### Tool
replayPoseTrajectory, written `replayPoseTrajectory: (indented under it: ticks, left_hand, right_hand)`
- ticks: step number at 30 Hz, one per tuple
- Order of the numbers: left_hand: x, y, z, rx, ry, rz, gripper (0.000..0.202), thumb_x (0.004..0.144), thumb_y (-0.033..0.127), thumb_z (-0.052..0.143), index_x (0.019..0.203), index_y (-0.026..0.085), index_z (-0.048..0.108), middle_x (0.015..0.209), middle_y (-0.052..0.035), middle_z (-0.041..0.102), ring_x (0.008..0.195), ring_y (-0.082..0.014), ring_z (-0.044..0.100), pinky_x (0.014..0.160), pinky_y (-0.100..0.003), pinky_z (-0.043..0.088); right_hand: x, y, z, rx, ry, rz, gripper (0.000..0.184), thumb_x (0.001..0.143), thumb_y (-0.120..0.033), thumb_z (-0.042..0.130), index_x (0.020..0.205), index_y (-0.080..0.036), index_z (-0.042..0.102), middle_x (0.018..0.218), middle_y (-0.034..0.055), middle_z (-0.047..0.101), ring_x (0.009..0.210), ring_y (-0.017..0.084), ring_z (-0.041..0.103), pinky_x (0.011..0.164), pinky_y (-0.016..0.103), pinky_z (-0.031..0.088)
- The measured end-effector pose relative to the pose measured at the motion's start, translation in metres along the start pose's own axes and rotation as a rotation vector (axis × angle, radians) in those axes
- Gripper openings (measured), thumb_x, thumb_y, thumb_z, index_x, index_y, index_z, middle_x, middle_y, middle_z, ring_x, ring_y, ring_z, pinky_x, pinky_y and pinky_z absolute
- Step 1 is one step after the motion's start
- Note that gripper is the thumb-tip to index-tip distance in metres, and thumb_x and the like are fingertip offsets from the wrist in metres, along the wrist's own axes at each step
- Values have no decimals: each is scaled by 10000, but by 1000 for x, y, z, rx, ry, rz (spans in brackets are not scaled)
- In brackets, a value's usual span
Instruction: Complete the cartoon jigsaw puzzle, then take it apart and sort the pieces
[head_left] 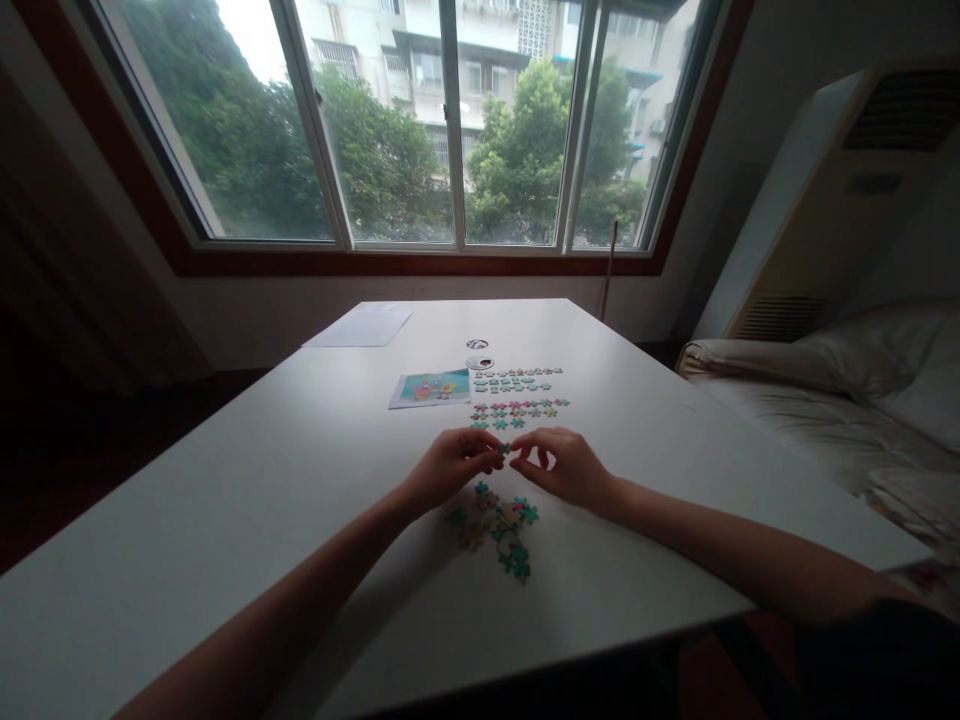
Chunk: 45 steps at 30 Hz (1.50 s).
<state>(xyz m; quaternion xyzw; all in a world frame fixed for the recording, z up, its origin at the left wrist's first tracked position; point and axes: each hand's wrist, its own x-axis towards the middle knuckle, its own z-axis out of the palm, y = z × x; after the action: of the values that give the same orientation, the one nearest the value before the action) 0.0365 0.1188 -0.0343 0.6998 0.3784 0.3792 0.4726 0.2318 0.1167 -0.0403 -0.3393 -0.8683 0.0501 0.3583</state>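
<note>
Both my hands meet above a white table [225,520], pinching small teal jigsaw pieces [506,449] between their fingertips. My left hand [454,466] comes in from the lower left, fingers closed on a piece. My right hand [562,466] comes from the right, its thumb and forefinger pinched on the adjoining piece. Just below the hands lies a loose cluster of puzzle pieces [499,525]. Beyond the hands, rows of sorted pieces [517,395] are laid out, with a colourful reference picture [430,388] to their left.
A small round lid or tin [479,362] and a dark round object [477,344] sit past the rows. A sheet of paper [360,327] lies at the far left of the table. A sofa with cushions [825,390] stands at right, a window [420,120] behind.
</note>
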Motion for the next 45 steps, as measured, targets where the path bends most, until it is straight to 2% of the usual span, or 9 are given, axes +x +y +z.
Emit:
replayPoseTrajectory:
  ticks: [6,10,18,29,31,34,37,40,45]
  left_hand:
    - [-1,2,1,76,-9,52,209,727,315,594,746,107,589,663,-30,608,584,-99,522,554,-224,427]
    - [-1,3,1,86,2,0,216,719,325,601,728,110,598,621,-9,576,556,-88,490,537,-214,408]
    - [-2,12,5,-14,4,-105,197,688,308,622,694,115,588,601,13,562,505,-59,446,482,-182,354]
    - [-2,11,3,14,-40,-82,203,716,310,599,737,108,593,649,-6,582,539,-69,469,499,-187,372]
    - [-3,11,0,65,-52,-49,223,732,324,579,788,110,602,655,-8,579,552,-76,475,514,-196,386]
    - [-6,13,-7,277,-68,41,222,746,325,561,837,129,617,655,-6,572,592,-93,488,538,-201,392]
    - [-10,17,-13,487,-151,82,191,747,314,557,813,148,625,635,3,561,583,-93,479,531,-191,380]
    - [-15,20,-16,578,-245,64,208,732,330,574,830,154,625,635,7,557,559,-90,471,512,-184,367]
    - [-16,18,-16,681,-309,101,211,708,351,597,819,173,629,677,4,576,597,-104,485,546,-192,364]
  right_hand:
    - [1,-3,-3,-106,26,-62,220,773,-380,553,903,-206,587,745,-10,642,572,91,527,636,249,350]
    - [1,-2,-3,-121,58,-52,253,763,-392,562,939,-211,581,733,-9,639,561,92,529,646,250,349]
    - [1,-2,-8,-157,66,-147,213,799,-366,521,916,-200,584,767,4,649,626,109,553,654,255,340]
    - [1,4,-13,-273,47,-286,236,819,-358,495,977,-205,579,865,36,660,743,142,586,682,284,335]
    - [2,7,-16,-283,61,-302,237,817,-353,500,987,-209,578,860,31,660,737,142,588,684,287,340]
    - [3,16,-21,-299,95,-297,239,812,-350,507,993,-212,581,863,32,661,751,147,591,697,291,349]
    - [5,27,-27,-315,137,-258,242,808,-353,510,985,-208,589,878,40,661,767,151,591,703,291,356]
    - [6,34,-32,-320,167,-227,247,804,-351,516,989,-204,588,870,36,663,710,139,589,680,289,359]
    - [6,36,-35,-328,177,-204,238,806,-344,514,980,-200,587,839,26,665,654,128,577,674,288,360]
